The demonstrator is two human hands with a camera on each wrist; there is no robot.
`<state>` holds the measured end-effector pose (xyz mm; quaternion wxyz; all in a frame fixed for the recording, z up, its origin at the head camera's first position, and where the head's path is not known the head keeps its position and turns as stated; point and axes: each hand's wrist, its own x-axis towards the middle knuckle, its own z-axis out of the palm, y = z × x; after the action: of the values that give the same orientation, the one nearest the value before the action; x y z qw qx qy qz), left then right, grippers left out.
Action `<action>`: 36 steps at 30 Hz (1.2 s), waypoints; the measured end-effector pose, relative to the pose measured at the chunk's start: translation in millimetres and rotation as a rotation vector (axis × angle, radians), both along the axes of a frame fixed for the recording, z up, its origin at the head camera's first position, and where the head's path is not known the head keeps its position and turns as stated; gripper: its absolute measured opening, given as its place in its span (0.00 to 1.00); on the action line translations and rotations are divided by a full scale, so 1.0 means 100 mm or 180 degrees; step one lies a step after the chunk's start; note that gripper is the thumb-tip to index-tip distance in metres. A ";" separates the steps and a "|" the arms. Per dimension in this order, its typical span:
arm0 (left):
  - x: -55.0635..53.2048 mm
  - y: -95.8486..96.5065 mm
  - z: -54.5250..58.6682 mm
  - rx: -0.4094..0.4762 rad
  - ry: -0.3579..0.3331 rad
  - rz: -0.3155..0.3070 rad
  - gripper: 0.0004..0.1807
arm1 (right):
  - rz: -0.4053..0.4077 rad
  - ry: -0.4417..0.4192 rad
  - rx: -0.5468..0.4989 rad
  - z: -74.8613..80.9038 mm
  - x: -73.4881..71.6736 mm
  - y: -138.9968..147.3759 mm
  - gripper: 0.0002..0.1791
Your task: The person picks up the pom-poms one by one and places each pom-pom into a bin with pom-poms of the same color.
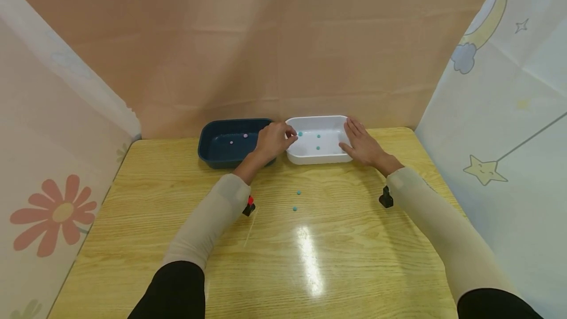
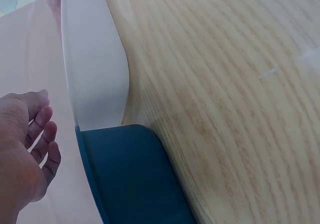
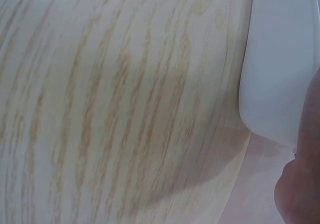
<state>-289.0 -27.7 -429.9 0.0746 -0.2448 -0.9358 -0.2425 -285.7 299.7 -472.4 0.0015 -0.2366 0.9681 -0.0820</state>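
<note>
My left hand (image 1: 273, 140) hovers over the left end of the white tray (image 1: 321, 160), its fingers loosely bent in the left wrist view. A teal bead (image 1: 300, 134) shows just off the fingertips; whether it lies in the tray or is in the air, I cannot tell. Nothing visible sits between thumb and fingers. Two more teal beads (image 1: 318, 148) are inside the tray. On the tray's right end rests my right hand (image 1: 364, 145), fingers straight and thumb near the front rim. Its fingertips fall outside the right wrist view.
Touching the white tray's left end is a dark blue tray (image 1: 215, 143) with two pink beads (image 1: 245, 136). Two teal beads (image 1: 295, 208) lie on the wooden table (image 1: 345, 250). Small black devices hang below both wrists. A brown sheet (image 1: 283, 53) stands behind the trays.
</note>
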 end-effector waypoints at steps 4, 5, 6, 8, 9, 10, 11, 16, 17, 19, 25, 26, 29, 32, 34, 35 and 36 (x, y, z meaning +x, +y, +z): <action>0.04 0.00 0.00 -0.0006 0.0036 -0.0041 0.11 | 0.0014 0.0008 0.0006 0.01 0.01 -0.01 0.44; 0.05 0.00 0.00 -0.0011 0.0042 -0.0047 0.11 | 0.0021 0.0011 0.0010 0.02 0.01 -0.01 0.44; 0.06 0.00 0.00 -0.0009 0.0047 -0.0059 0.11 | 0.0026 0.0010 0.0016 0.03 0.01 -0.01 0.44; 0.09 0.01 -0.01 -0.0002 0.0040 -0.0090 0.11 | 0.0042 0.0003 0.0017 0.03 0.02 -0.01 0.43; 0.10 0.02 -0.02 0.0002 0.0041 -0.0108 0.11 | 0.0047 -0.0006 0.0022 0.04 0.02 -0.01 0.43; 0.12 0.02 -0.02 0.0001 0.0049 -0.0128 0.11 | 0.0051 -0.0006 0.0021 0.04 0.02 -0.01 0.43; 0.13 0.02 -0.03 0.0005 0.0057 -0.0154 0.11 | 0.0045 -0.0007 0.0019 0.04 0.02 -0.01 0.43; 0.22 0.03 -0.05 0.0019 0.0114 -0.0290 0.10 | 0.0011 -0.0010 0.0051 0.02 0.02 -0.01 0.42; 0.24 0.02 -0.06 0.0024 0.0127 -0.0313 0.10 | -0.0004 -0.0016 0.0061 0.02 0.02 -0.01 0.42; 0.27 0.02 -0.07 0.0015 0.0165 -0.0352 0.09 | -0.0023 -0.0038 0.0071 0.03 0.02 -0.01 0.41; 0.35 0.01 -0.08 -0.0024 0.0256 -0.0434 0.10 | -0.0045 -0.0084 0.0050 0.06 0.02 -0.01 0.40; 0.37 0.01 -0.08 -0.0009 0.0253 -0.0446 0.10 | -0.0048 -0.0093 0.0041 0.06 0.02 -0.01 0.40; 0.41 0.00 -0.09 0.0027 0.0212 -0.0461 0.10 | -0.0030 -0.0097 0.0042 0.05 0.02 0.00 0.40; 0.44 -0.01 -0.11 0.0041 0.0200 -0.0514 0.09 | -0.0006 -0.0070 0.0006 0.04 0.02 0.01 0.39; 0.47 -0.01 -0.13 0.0046 0.0237 -0.0575 0.09 | 0.0011 -0.0058 -0.0024 0.05 0.03 0.01 0.39; 0.48 -0.02 -0.13 0.0044 0.0254 -0.0614 0.09 | 0.0014 -0.0057 -0.0034 0.05 0.03 0.01 0.39; 0.50 -0.03 -0.14 0.0033 0.0268 -0.0647 0.10 | 0.0019 -0.0062 -0.0037 0.05 0.03 0.01 0.39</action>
<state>-239.4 -30.3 -444.0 0.0901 -0.3480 -0.9009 -0.2432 -283.1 300.6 -467.9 0.0098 -0.2387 0.9669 -0.0899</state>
